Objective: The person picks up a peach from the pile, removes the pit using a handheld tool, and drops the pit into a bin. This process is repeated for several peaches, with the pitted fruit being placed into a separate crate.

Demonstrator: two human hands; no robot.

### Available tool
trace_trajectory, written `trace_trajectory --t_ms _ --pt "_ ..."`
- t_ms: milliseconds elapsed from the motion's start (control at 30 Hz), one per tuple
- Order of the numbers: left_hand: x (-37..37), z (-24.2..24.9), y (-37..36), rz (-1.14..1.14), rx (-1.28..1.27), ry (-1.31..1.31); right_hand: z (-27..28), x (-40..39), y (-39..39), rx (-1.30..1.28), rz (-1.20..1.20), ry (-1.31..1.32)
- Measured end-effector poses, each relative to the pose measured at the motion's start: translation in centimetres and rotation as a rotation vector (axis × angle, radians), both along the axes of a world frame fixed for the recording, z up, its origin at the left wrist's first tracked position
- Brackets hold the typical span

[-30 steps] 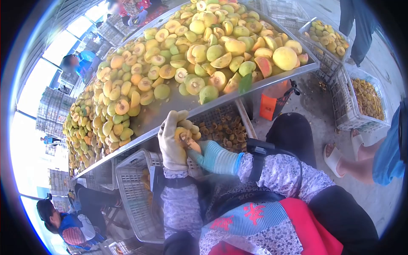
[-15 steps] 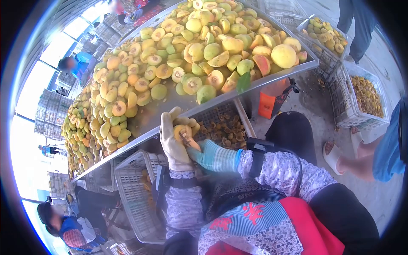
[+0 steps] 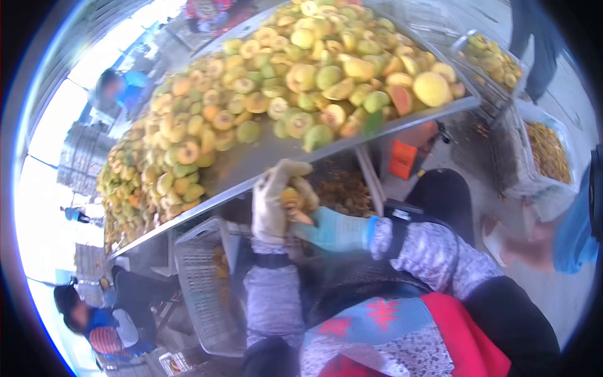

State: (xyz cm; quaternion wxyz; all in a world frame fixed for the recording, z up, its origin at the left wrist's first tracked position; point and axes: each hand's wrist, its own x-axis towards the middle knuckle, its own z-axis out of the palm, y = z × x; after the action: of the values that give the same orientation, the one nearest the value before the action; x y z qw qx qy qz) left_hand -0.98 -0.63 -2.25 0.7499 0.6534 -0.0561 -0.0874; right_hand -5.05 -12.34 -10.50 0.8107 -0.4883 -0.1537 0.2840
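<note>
My left hand (image 3: 269, 204), in a cream work glove, is closed around a cut yellow peach (image 3: 291, 200), just off the near edge of the metal table (image 3: 239, 191). From the right, my right hand (image 3: 330, 227) in a teal knitted glove meets the fruit with its fingers closed. A small dark-bladed pitting knife shows in it half a second ago; blur and the fingers hide most of it now. Halved peaches (image 3: 301, 122) are heaped over the table beyond both hands. Below them, a crate (image 3: 370, 182) holds brown pit scraps (image 3: 342, 191).
An open plastic crate (image 3: 204, 301) stands at lower left. On the right are a crate of scraps (image 3: 546, 151), a crate of peaches (image 3: 490, 60) and an orange container (image 3: 402, 157). One person (image 3: 103, 320) sits at left; another person's leg (image 3: 575, 226) is close on the right.
The view has shifted, so the scene sits slightly further right and is blurred. My left fingers have curled further over the peach; both hands remain together at it.
</note>
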Motion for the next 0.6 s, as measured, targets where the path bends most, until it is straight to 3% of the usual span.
trace_trajectory --t_ms 33,100,167,233,300,333,367,433,500,533,600 --pt "-0.3 -0.1 -0.2 0.009 -0.158 0.058 0.6 0.5 1.0 -0.055 -0.255 -0.471" --pt "-0.7 -0.1 -0.8 0.089 -0.475 0.158 3.7 -0.5 -2.2 -0.203 0.181 0.139" --pt "-0.5 0.3 -1.1 0.178 -0.636 0.147 5.9 -0.5 -2.6 -0.165 0.242 0.243" --pt "-0.3 1.0 -0.8 0.265 -0.660 0.156 2.6 0.1 -1.9 -0.253 0.214 0.103" --pt "0.5 0.0 1.6 0.321 -0.921 0.091 0.6 0.1 -1.4 -0.485 -0.090 -0.555" --pt "1.2 -1.0 4.4 0.264 -0.995 -0.023 3.0 0.5 -2.0 -0.781 0.052 -0.370" --pt "0.6 0.5 5.7 0.456 -0.945 -0.009 2.0 1.3 -2.2 -0.968 0.006 -0.436" --pt "-0.9 1.6 9.7 0.592 -0.796 -0.028 -2.9 3.3 -3.3 -1.417 -0.053 -0.578" --pt "-3.3 2.2 12.4 0.885 -0.361 -0.108 -2.9 3.9 -3.2 -1.391 -0.173 -0.593" --pt "-4.3 2.2 15.4 0.896 -0.263 0.091 -2.9 4.2 -3.2 -1.375 -0.296 -0.600" --pt "-6.4 -0.2 22.3 0.807 0.407 0.238 -3.0 4.9 -3.2 -1.357 -0.385 -0.582"
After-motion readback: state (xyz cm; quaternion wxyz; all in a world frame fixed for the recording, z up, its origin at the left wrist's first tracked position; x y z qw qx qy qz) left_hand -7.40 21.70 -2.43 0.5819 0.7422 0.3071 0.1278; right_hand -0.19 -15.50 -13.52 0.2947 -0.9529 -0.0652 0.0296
